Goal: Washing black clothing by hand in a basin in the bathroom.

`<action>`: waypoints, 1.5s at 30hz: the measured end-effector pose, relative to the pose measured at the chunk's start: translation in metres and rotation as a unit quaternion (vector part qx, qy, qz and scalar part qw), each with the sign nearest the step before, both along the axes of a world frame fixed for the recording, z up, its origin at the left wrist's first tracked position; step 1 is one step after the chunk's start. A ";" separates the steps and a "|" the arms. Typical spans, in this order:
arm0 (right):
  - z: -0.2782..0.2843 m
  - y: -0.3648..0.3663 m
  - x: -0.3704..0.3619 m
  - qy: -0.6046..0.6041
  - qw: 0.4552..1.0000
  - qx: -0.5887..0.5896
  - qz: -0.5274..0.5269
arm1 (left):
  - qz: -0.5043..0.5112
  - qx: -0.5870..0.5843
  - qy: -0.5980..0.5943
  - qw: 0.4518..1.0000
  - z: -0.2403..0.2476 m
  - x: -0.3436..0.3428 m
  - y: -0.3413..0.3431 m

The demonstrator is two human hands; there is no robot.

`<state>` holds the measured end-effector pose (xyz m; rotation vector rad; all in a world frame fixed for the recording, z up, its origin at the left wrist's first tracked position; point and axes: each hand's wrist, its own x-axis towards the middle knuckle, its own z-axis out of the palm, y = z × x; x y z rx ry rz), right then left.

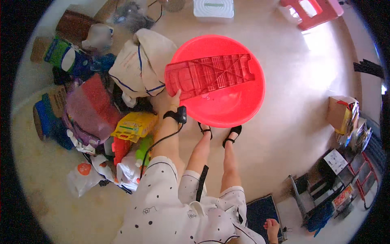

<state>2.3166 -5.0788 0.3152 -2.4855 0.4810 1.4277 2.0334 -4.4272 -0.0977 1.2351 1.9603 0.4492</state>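
My left hand (174, 100) is closed at the near-left corner of a red plastic panel (211, 75), with its thumb on the edge. The panel is flat, ribbed and slotted, and it lies slanted across a round pink-red basin (227, 107). Whether the same fingers also grip the basin's rim, I cannot tell. Down at the lower right, away from the basin, my right hand (271, 228) hangs by my side with curled fingers and nothing visible in it. A black strap with a small box and cable circles my left wrist.
Beside the basin on the left stands a cream cloth bag (142, 61), amid heaped bags, a yellow packet (135, 126) and boxes. A white lidded container (213, 9) and a pink stool (313, 12) are at the back. Cartons (343, 116) and a rack line the right wall.
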 end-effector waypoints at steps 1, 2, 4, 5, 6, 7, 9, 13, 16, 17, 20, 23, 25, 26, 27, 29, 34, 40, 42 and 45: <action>-0.003 0.009 0.000 0.002 1.000 -0.006 0.003 | 0.005 -0.082 0.020 0.996 -0.001 -0.008 0.004; -0.005 0.019 0.000 -0.016 0.999 -0.021 -0.020 | 0.008 -0.089 0.020 0.996 -0.018 -0.014 0.000; -0.002 0.050 0.004 -0.030 0.998 -0.042 -0.035 | 0.080 -0.027 -0.155 0.984 -0.047 -0.030 -0.018; 0.007 0.073 0.008 -0.010 0.998 -0.066 -0.014 | 0.095 -0.012 -0.143 0.985 -0.061 -0.026 -0.031; 0.012 0.089 0.012 0.022 0.996 -0.080 0.008 | 0.101 -0.011 -0.136 0.985 -0.081 -0.056 -0.035; 0.007 0.096 0.015 0.049 0.997 -0.063 0.014 | 0.019 -0.047 -0.069 0.996 -0.094 -0.123 -0.024; 0.003 0.103 0.020 0.062 0.996 -0.065 0.017 | -0.058 -0.090 -0.004 0.994 -0.105 -0.176 -0.023; -0.004 0.027 0.036 0.002 0.999 -0.052 0.013 | 0.069 -0.036 -0.115 0.990 -0.085 -0.093 -0.059; -0.013 0.031 0.046 -0.005 1.000 -0.026 -0.016 | 0.024 -0.027 -0.158 0.987 -0.053 -0.100 -0.045; -0.017 0.039 0.047 -0.013 0.999 -0.027 0.022 | 0.029 -0.095 -0.148 0.984 -0.064 -0.100 -0.048; -0.034 0.049 0.060 0.016 0.997 -0.022 0.068 | -0.039 -0.194 -0.102 0.975 -0.105 -0.157 -0.038; -0.037 0.051 0.076 0.022 0.998 0.008 0.067 | 0.060 -0.110 0.010 0.992 -0.146 -0.138 -0.049; -0.046 0.084 0.077 0.030 0.996 0.065 0.061 | 0.044 0.009 0.014 0.999 -0.141 -0.175 -0.034; -0.049 0.079 0.086 0.029 0.994 0.073 0.077 | 0.003 0.002 -0.016 1.000 -0.135 -0.172 -0.053; -0.011 0.063 0.097 -0.055 0.994 0.015 0.094 | -0.055 -0.049 -0.131 0.989 -0.150 -0.043 -0.091; -0.015 0.152 0.096 0.024 0.944 -0.008 0.329 | -0.100 0.042 -0.083 0.991 -0.096 -0.130 -0.097; -0.062 0.178 0.133 -0.028 0.939 0.153 0.306 | -0.037 -0.008 -0.157 0.987 0.040 -0.109 -0.182; -0.155 0.241 0.258 0.150 0.874 0.330 0.323 | 0.127 -0.013 -0.175 0.976 0.198 -0.145 -0.308; -0.149 0.311 0.217 0.008 0.625 0.297 0.722 | 0.298 0.096 -0.322 0.894 0.204 -0.198 -0.437; -0.163 0.380 0.217 0.047 0.573 0.287 0.766 | 0.426 0.346 -0.209 0.809 0.213 -0.191 -0.593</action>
